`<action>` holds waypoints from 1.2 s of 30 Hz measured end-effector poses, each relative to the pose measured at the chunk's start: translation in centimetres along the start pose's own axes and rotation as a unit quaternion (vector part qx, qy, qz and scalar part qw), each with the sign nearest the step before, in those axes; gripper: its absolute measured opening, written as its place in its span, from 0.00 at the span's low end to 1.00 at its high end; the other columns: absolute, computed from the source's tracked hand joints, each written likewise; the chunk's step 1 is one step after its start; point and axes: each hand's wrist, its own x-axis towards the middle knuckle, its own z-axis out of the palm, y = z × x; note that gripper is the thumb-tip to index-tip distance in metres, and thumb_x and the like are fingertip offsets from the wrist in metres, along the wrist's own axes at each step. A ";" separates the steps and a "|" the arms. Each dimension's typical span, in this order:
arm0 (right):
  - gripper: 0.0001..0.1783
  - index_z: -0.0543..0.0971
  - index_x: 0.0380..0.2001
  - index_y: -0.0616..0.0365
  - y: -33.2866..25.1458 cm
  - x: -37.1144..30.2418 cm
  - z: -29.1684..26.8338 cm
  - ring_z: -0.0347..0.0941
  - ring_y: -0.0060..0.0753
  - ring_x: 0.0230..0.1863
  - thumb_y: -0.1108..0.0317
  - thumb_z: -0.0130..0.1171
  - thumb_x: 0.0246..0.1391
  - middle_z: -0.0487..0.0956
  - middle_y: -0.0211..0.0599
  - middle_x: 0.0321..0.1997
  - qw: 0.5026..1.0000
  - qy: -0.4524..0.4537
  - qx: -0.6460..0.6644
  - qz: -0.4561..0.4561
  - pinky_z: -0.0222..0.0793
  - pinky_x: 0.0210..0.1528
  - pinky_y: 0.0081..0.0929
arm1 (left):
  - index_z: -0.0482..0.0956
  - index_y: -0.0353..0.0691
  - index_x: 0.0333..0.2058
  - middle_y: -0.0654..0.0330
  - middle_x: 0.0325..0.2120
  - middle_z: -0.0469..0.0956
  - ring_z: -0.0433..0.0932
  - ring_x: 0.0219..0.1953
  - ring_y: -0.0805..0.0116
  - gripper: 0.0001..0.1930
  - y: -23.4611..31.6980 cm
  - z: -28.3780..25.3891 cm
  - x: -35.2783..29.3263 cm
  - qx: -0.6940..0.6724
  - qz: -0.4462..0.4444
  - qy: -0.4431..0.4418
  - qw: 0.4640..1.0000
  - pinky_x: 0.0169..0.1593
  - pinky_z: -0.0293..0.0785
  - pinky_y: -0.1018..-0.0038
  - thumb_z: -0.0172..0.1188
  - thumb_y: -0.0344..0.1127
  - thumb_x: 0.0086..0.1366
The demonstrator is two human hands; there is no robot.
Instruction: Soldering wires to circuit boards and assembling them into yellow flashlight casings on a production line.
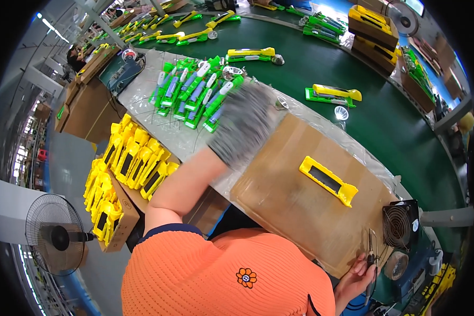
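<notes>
My left hand (245, 118), in a grey glove and smeared by motion, is at the right side of a heap of green plastic housings (192, 89) with grey and white parts on them. Its fingers are too blurred to show whether they hold anything. At the lower right my bare right hand (357, 276) grips a soldering iron (372, 257), its tip pointing away from me. Between the hands, a yellow plastic shell (329, 180) with a dark panel lies face up on a brown cardboard sheet (284, 179).
Boxes of yellow shells (134, 158) stand left of the bench. Beyond it, a green conveyor (395, 137) carries yellow-and-green assemblies (334, 95) and a clear reflector cup (341, 113). A small black fan (400, 225) sits near the right hand; a standing fan (58, 235) is at far left.
</notes>
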 end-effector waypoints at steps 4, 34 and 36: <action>0.08 0.66 0.34 0.52 0.2 0.1 0.2 0.57 0.20 0.22 0.69 0.45 0.71 0.55 0.25 0.18 1.000 -0.002 -0.002 -0.001 0.68 0.64 0.36 | 0.81 0.41 0.42 0.51 0.39 0.81 0.80 0.43 0.49 0.18 -14.0 -1.0 1.9 0.225 -0.184 -0.052 0.955 0.48 0.75 0.57 0.65 0.46 0.58; 0.04 0.66 0.36 0.53 -1.6 -1.8 1.9 0.62 0.21 0.22 0.69 0.46 0.68 0.59 0.23 0.15 0.988 -0.146 0.043 0.001 0.65 0.65 0.38 | 0.76 0.41 0.44 0.55 0.46 0.79 0.78 0.46 0.52 0.18 8.8 0.8 -9.1 -0.387 0.165 -0.205 0.883 0.50 0.74 0.61 0.69 0.35 0.56; 0.07 0.64 0.38 0.56 -1.3 -2.6 2.9 0.65 0.25 0.16 0.70 0.52 0.62 0.61 0.26 0.15 0.989 -0.143 0.023 0.014 0.72 0.58 0.45 | 0.78 0.39 0.45 0.54 0.44 0.79 0.79 0.45 0.52 0.16 9.5 0.1 -9.0 -0.363 0.146 -0.209 0.896 0.49 0.74 0.60 0.67 0.35 0.59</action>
